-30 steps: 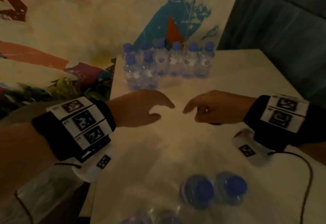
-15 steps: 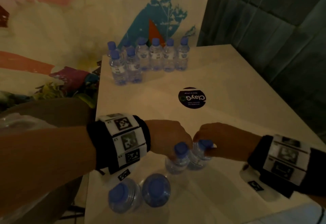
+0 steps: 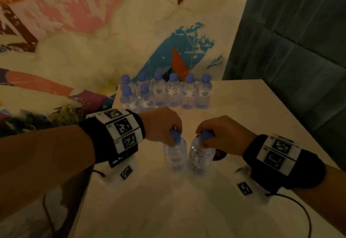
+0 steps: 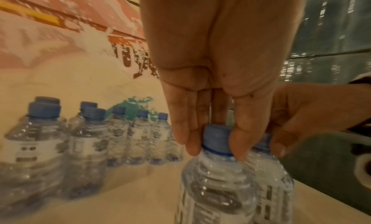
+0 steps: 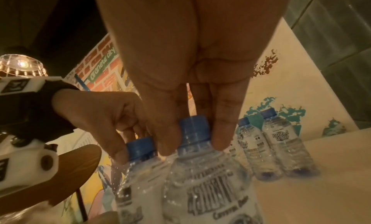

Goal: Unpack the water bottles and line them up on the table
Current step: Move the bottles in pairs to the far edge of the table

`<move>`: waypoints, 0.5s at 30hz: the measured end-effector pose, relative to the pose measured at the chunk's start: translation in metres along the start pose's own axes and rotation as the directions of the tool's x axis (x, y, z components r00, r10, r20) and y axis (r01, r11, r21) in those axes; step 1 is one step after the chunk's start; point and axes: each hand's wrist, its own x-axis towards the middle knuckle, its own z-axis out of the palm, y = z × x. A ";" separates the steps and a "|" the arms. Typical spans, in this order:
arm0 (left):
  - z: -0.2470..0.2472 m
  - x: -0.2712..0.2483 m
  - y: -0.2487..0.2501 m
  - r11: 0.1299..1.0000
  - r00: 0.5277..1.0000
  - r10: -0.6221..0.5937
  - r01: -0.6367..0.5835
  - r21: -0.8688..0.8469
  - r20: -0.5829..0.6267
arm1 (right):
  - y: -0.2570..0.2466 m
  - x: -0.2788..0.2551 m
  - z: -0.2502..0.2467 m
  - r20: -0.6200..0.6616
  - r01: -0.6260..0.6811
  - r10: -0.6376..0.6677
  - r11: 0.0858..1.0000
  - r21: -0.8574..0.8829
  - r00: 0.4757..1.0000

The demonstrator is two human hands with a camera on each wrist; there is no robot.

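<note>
Two clear water bottles with blue caps hang side by side just above the middle of the white table (image 3: 243, 106). My left hand (image 3: 164, 127) pinches the cap of the left bottle (image 3: 175, 155), seen close in the left wrist view as the left bottle (image 4: 216, 187) under my left hand (image 4: 214, 144). My right hand (image 3: 221, 133) pinches the cap of the right bottle (image 3: 200, 157), which tilts slightly; the right wrist view shows the right bottle (image 5: 200, 179) under my right hand (image 5: 192, 141). Several bottles (image 3: 174, 91) stand lined up at the table's far edge.
A painted wall (image 3: 93, 31) rises behind the far bottles and a dark tiled wall (image 3: 299, 50) stands to the right. A dark round sticker (image 3: 220, 155) on the table peeks from under my right hand. The table's left edge (image 3: 88, 191) runs under my left forearm.
Both hands have carried their bottles from the near part of the table toward the far row. The two other near bottles have dropped out of view.
</note>
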 end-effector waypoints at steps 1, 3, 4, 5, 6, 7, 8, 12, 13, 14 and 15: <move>-0.007 0.010 -0.010 0.999 0.998 -0.044 0.044 0.008 -0.044 | 0.006 0.017 -0.004 -0.019 0.012 -0.012 1.000 0.001 1.000; -0.017 0.027 -0.027 0.991 0.986 -0.137 0.137 -0.012 -0.093 | 0.010 0.048 -0.011 -0.038 0.039 -0.040 0.999 -0.015 0.999; -0.018 0.035 -0.034 0.984 0.977 -0.176 0.173 -0.032 -0.124 | 0.012 0.060 -0.011 -0.050 0.046 -0.047 0.999 -0.016 0.998; -0.027 0.052 -0.049 0.971 0.956 -0.238 0.236 -0.028 -0.175 | 0.019 0.087 -0.019 -0.053 0.063 -0.064 0.998 -0.028 0.997; -0.028 0.055 -0.056 0.958 0.936 -0.284 0.284 -0.033 -0.209 | 0.018 0.095 -0.019 -0.061 0.065 -0.067 0.998 -0.025 0.996; -0.028 0.061 -0.062 0.946 0.921 -0.324 0.322 -0.042 -0.216 | 0.016 0.105 -0.020 -0.063 0.061 -0.062 0.998 -0.022 0.996; -0.032 0.071 -0.075 0.931 0.904 -0.363 0.362 -0.050 -0.226 | 0.020 0.123 -0.023 -0.078 0.077 -0.079 0.997 -0.031 0.994; -0.025 0.098 -0.078 0.890 0.845 -0.331 0.132 -0.436 -0.421 | 0.034 0.175 -0.023 -0.100 0.067 -0.074 0.995 -0.074 0.992; -0.022 0.105 -0.085 0.873 0.817 -0.315 0.050 -0.486 -0.482 | 0.036 0.186 -0.022 -0.096 0.057 -0.065 0.995 -0.082 0.993; -0.023 0.107 -0.090 0.894 0.832 -0.345 0.151 -0.421 -0.434 | 0.038 0.196 -0.021 -0.095 0.059 -0.068 0.994 -0.095 0.993; -0.024 0.108 -0.096 0.870 0.832 -0.457 0.344 -0.353 -0.314 | 0.039 0.204 -0.019 -0.088 0.053 -0.063 0.992 -0.113 0.994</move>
